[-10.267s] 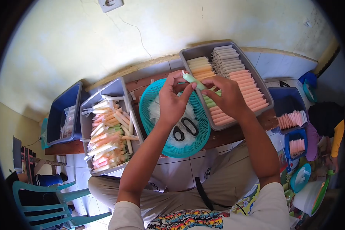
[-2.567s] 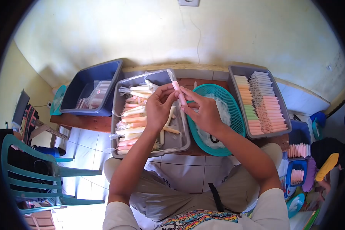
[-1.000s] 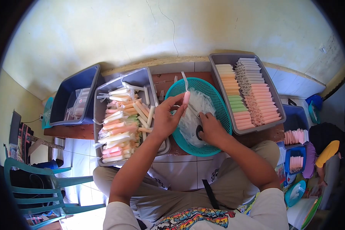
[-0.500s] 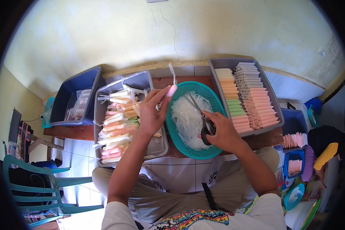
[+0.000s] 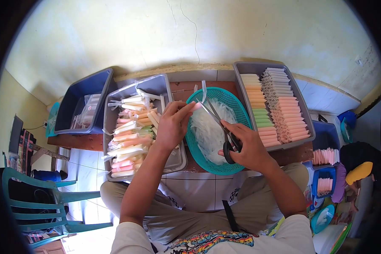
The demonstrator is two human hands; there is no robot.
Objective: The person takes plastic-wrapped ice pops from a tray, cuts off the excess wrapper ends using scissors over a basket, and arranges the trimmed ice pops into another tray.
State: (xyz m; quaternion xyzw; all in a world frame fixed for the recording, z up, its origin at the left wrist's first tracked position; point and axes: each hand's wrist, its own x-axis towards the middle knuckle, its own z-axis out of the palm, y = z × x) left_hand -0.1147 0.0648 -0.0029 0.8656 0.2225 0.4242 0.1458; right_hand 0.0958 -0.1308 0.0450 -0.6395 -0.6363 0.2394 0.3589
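My left hand (image 5: 173,125) pinches a pink ice pop (image 5: 197,106) in a clear plastic tube, its loose plastic tail pointing up. My right hand (image 5: 250,146) has its fingers through the black handles of a pair of scissors (image 5: 218,119). The scissor blades are spread, with their tips at the top of the ice pop by the tail. Below both hands is a teal mesh basket (image 5: 243,108) with a heap of clear plastic scraps (image 5: 209,137). Left of it, a grey tub (image 5: 175,163) holds loose ice pops with long plastic tails, partly hidden by my left arm.
At right, a grey tub (image 5: 311,127) holds neat rows of white, orange, green and pink ice pops. A dark blue tub (image 5: 78,112) stands at far left, near a green plastic chair (image 5: 34,207). Another person's yellow sleeve (image 5: 362,172) shows at far right, beside blue bins (image 5: 326,133).
My left hand has moved right and slightly down with the ice pop. The scissors have swung up to the ice pop's top, and their blades have spread wider.
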